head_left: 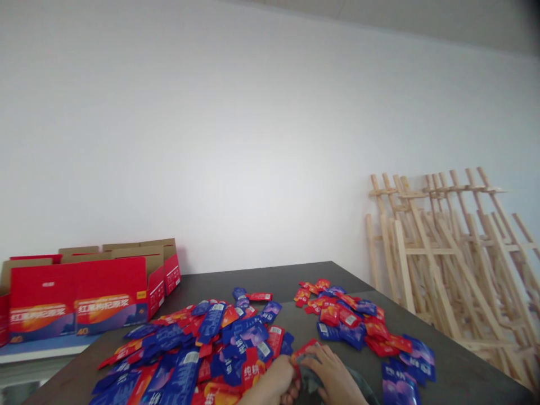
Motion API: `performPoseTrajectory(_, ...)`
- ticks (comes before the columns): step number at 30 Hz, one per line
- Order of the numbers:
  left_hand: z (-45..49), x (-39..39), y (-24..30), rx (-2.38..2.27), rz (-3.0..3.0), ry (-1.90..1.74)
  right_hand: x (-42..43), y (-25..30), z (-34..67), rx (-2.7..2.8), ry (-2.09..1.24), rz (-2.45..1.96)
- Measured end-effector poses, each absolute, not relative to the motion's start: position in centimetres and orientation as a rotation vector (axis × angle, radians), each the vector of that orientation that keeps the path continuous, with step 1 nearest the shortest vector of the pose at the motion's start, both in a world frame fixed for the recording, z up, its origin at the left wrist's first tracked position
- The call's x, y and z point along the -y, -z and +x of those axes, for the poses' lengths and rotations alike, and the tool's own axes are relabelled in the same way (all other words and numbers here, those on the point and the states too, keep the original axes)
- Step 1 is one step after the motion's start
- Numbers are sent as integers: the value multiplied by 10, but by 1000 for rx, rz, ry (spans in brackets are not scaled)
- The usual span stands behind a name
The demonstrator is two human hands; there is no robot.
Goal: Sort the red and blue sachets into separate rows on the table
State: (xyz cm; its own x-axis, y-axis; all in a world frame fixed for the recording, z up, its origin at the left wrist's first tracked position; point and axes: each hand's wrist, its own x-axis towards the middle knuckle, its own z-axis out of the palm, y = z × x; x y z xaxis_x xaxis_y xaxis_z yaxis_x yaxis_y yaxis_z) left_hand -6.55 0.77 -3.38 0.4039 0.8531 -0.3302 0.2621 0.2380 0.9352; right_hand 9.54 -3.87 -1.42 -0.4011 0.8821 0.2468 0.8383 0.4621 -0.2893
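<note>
Head view. A red packet [304, 347] sits at the near edge of the table [270, 278], between the two hands and touching both. The left hand [273, 383] is curled, knuckles toward the packet. The right hand [335, 378] lies with its fingers bent over the packet's near edge. The frame cuts both hands low, so I cannot tell whether either really grips it.

A dull grey thing [310, 385] lies under the hands, too hidden to name.

Step in hand, by my judgement: one packet singled out. Lifting it free would call for a pinch on its edge.

A big heap of red and blue packets [202, 343] lies just left, a smaller heap [358, 320] to the right. Red boxes [84, 298] stand open far left. Wooden easels [455, 253] lean on the wall, right.
</note>
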Motion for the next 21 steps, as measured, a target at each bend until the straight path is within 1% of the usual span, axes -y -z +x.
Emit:
performPoseTrajectory(4,-70,-3,27,-1234,1310,-564,23,26,105,2170,-72,-1591)
performPoseTrajectory(7,-77,-1,11,-1279,1444,-581,9,31,118,2055,-10,-1723)
performPoseTrajectory(9,-86,2,-5,-1320,1663,-628,0,31,131,1999,16,-1805)
performPoseTrajectory(13,-106,10,-33,-1412,2368,-698,-12,15,156,1853,15,-1868)
performPoseTrajectory(15,-110,14,-34,-1413,2674,-547,-7,2,156,1849,-14,-1772)
performPoseTrajectory(17,-108,16,-25,-1397,2863,-302,4,-8,143,1933,-68,-1606)
performPoseTrajectory(19,-101,16,-11,-1384,2957,-127,18,-10,120,2072,-142,-1438)
performPoseTrajectory(21,-93,16,1,-1421,2968,-24,30,-3,95,2247,-182,-1313)
